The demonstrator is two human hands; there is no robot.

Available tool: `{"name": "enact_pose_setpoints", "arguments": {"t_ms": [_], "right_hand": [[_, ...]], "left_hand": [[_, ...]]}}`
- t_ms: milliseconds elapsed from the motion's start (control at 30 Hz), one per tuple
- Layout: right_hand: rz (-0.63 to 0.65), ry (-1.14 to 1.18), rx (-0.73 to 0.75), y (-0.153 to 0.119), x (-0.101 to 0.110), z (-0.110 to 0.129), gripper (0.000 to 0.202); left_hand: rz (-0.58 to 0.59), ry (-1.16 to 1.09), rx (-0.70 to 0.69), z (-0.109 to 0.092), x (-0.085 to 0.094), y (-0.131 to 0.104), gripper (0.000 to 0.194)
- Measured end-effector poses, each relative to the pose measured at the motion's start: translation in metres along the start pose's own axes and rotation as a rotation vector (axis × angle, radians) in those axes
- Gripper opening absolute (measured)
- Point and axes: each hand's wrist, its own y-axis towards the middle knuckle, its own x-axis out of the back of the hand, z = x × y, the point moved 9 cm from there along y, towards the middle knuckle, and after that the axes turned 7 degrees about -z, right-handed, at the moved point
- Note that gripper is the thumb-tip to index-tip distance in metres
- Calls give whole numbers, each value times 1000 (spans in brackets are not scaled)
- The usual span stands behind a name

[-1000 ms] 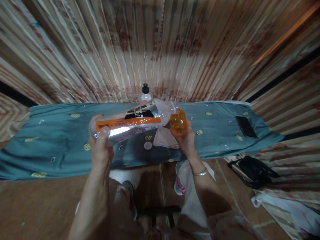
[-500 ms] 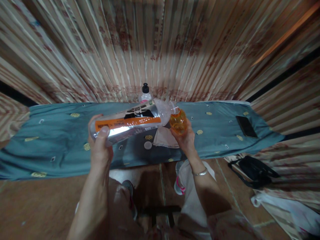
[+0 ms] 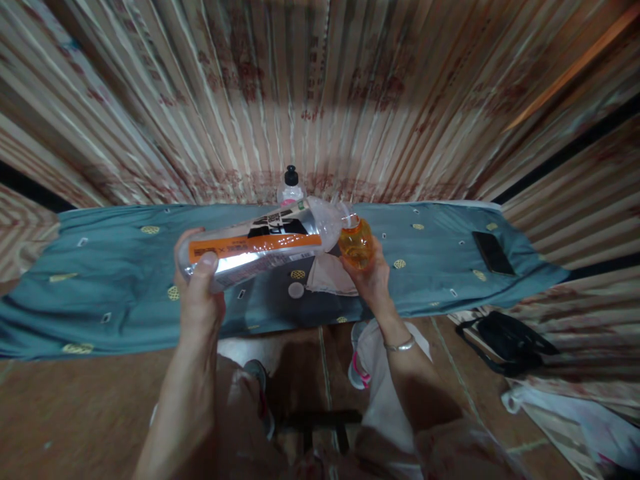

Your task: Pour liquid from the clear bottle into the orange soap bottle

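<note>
My left hand [image 3: 203,280] is wrapped round the base of a large clear plastic bottle [image 3: 260,241] with an orange, black and silver label. The bottle lies tilted nearly level in the air, its neck pointing right. At its mouth, my right hand [image 3: 373,277] grips a small amber container [image 3: 357,243], which looks see-through. The bottle's neck meets the container's top; whether they touch I cannot tell. Below them on the cloth are a folded pale cloth [image 3: 330,275] and a small round white cap [image 3: 296,290]. Behind the large bottle stands a clear bottle with a black top [image 3: 291,180].
A teal patterned cloth [image 3: 125,287] covers the long table. On its right end lies a dark phone [image 3: 493,253]. Pleated curtains [image 3: 310,87] hang behind and at both sides. A black bag [image 3: 515,340] is on the floor to the right.
Almost nothing differs. The large bottle and my left hand have shifted very slightly left; both hands keep their hold.
</note>
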Motion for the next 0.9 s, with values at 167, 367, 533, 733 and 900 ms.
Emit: {"name": "enact_pose_setpoints", "arguments": {"t_ms": [167, 367, 533, 733, 900], "right_hand": [[-2, -1, -23, 0, 0, 0, 84], [5, -2, -19, 0, 0, -1, 87], [-7, -17, -2, 0, 0, -1, 86], [-6, -18, -31, 0, -1, -3, 85], [-10, 7, -30, 0, 1, 0, 82]], "left_hand": [[-5, 10, -16, -4, -1, -1, 60], [-32, -33, 4, -7, -3, -3, 61], [-6, 4, -29, -8, -3, -3, 58], [-18, -25, -1, -8, -4, -3, 59], [-30, -17, -7, -8, -2, -3, 60]]}}
